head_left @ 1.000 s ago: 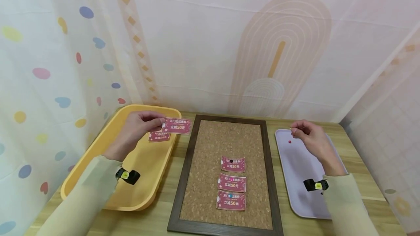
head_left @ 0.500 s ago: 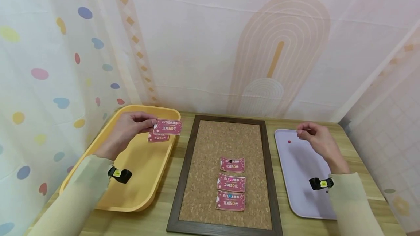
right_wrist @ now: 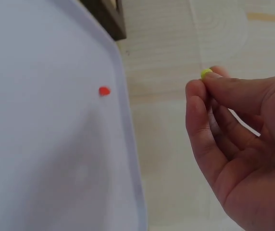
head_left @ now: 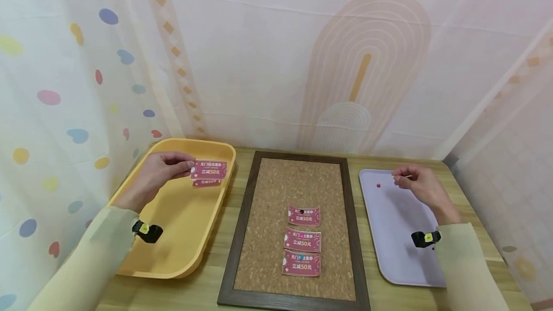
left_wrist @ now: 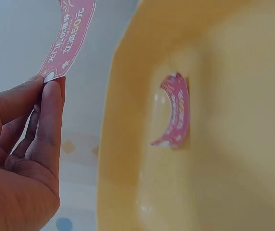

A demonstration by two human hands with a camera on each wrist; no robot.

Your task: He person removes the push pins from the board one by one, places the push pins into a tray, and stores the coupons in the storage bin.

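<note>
My left hand [head_left: 157, 174] pinches one end of a pink paper coupon [head_left: 209, 170] above the yellow tray [head_left: 192, 263]. A second coupon [left_wrist: 176, 113] lies in that tray, curled in the left wrist view. Over the lilac tray [head_left: 397, 244], my right hand [head_left: 419, 186] pinches a small yellow push pin [right_wrist: 206, 73] between thumb and fingers; only its head shows. A red push pin [head_left: 378, 185] lies in the lilac tray near its far left corner. Between the trays, the framed corkboard [head_left: 294, 176] bears three coupons [head_left: 301, 265] in a column, with black, pink and blue pins.
A wooden table [head_left: 242, 181] carries the board and both trays. Patterned curtains [head_left: 259, 61] hang behind it and at the sides. A small dark thing [head_left: 433, 248] shows in the lilac tray beside the right wrist.
My left hand has drifted left and slightly down with the coupon, now overlapping more of the one in the tray. The right hand has moved right and slightly down, still pinching the pin.
</note>
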